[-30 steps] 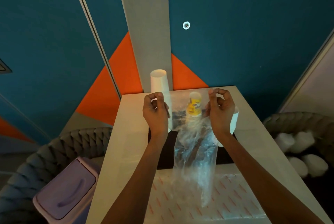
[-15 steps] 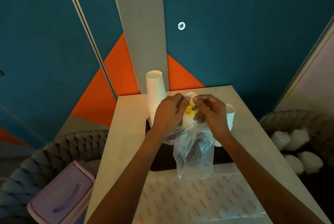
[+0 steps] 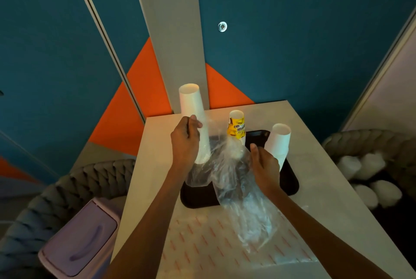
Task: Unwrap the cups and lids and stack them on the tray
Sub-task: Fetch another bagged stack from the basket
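Head view: the clear plastic wrapper [image 3: 236,184] is held over the black plastic tray [image 3: 198,199], trailing toward 6 o'clock. It is pinched by the left hand [image 3: 185,141] at 10 o'clock and by the curled right hand [image 3: 265,167] at 2 o'clock. It is judged light, limp and slippery; a bunched edge should be gripped.

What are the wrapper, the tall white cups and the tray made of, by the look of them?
The wrapper looks like thin clear plastic film: glossy, crinkled, see-through. The cups are likely paper: matte, opaque white walls. The tray is probably hard plastic: black, smooth, with rounded corners, though the look leaves that open.
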A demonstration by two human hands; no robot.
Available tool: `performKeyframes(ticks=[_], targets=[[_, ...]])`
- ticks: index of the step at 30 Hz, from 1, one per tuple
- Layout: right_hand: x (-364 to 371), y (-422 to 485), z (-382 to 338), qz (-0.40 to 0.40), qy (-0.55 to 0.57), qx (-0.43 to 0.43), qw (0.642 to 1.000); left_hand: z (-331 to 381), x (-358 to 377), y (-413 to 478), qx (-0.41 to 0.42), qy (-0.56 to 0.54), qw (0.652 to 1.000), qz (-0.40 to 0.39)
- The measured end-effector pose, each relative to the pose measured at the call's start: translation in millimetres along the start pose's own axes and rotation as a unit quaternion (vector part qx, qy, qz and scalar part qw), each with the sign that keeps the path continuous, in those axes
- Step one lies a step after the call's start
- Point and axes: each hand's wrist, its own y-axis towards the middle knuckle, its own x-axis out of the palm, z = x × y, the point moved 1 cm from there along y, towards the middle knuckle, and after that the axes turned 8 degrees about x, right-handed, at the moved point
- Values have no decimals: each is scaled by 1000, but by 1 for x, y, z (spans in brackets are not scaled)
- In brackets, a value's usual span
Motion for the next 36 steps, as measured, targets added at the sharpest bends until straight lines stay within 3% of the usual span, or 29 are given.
performKeyframes(ticks=[7, 15, 23, 25, 28, 31, 33, 36], targets=[[1, -5, 7, 26, -35, -10, 999, -9, -10, -12, 8, 61, 998, -23], [-26, -4, 58, 25, -139, 17, 990, -13, -49, 20, 5, 145, 987, 62], [-28, 3, 59, 5, -221, -2, 975, -25, -51, 14, -41, 145, 988, 23], [-24, 3, 47, 1, -200, -4, 980, -25, -44, 10, -72, 138, 988, 5], [-5, -5, 11, -18, -64, -50, 996, -19, -30, 3, -141, 109, 984, -8], [11, -18, -23, -98, 28, -144, 984, -9, -17, 2, -243, 27, 970, -7], [16, -30, -37, -128, 4, -243, 961, -3, -12, 3, -305, -25, 952, -6], [23, -44, -39, -62, -77, -367, 925, 6, -8, 7, -352, -84, 932, 1]])
